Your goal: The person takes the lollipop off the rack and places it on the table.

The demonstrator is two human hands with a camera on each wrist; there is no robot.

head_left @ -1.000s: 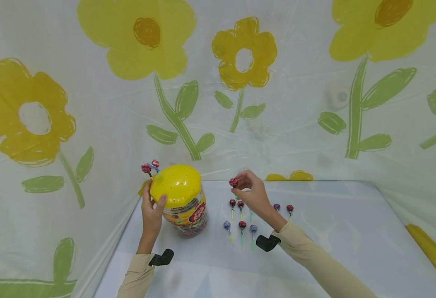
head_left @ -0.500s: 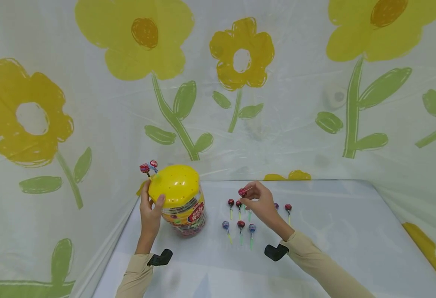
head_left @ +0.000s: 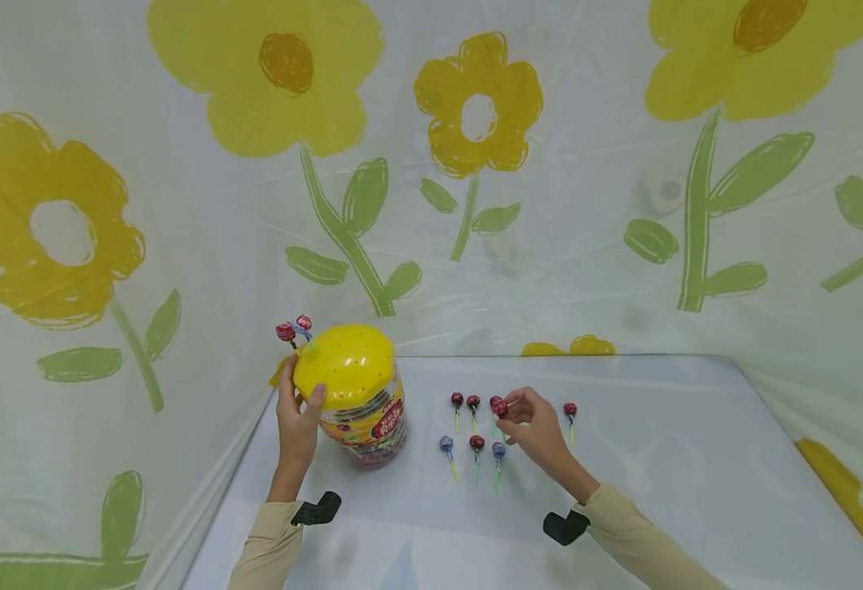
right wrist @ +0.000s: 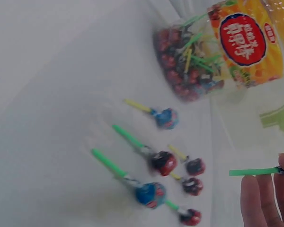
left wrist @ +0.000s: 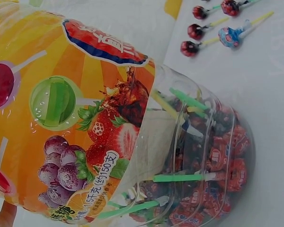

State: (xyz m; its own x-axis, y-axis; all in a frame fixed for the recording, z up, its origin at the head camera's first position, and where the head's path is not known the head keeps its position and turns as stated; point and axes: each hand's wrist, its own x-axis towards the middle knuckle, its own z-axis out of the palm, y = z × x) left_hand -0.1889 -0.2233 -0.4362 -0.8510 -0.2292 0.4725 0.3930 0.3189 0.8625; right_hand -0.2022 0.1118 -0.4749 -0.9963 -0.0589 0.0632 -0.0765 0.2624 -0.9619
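Observation:
My left hand (head_left: 298, 422) grips the upper side of a clear jar (head_left: 372, 430) of lollipops, thumb on its domed yellow lid (head_left: 350, 365). Two lollipops (head_left: 286, 332) stand up from the lid's far left edge. In the left wrist view, red-wrapped lollipops (left wrist: 217, 161) lie at the jar's bottom below an orange fruit label (left wrist: 61, 123). To the right, my right hand (head_left: 540, 433) pinches a red-wrapped lollipop (head_left: 500, 408), low over the laid-out ones. Its green stick (right wrist: 251, 172) points out past my fingers (right wrist: 252, 203) in the right wrist view.
Between jar and right hand, several lollipops lie in rows on the white table, among them a blue-wrapped one (head_left: 447, 444) in front. Another red one (head_left: 570, 409) lies right of the hand. A flower-printed curtain (head_left: 586, 246) hangs behind.
My right hand has moved down and to the right with the pinched lollipop, lower toward the laid-out ones. My left hand and the jar have stayed in place.

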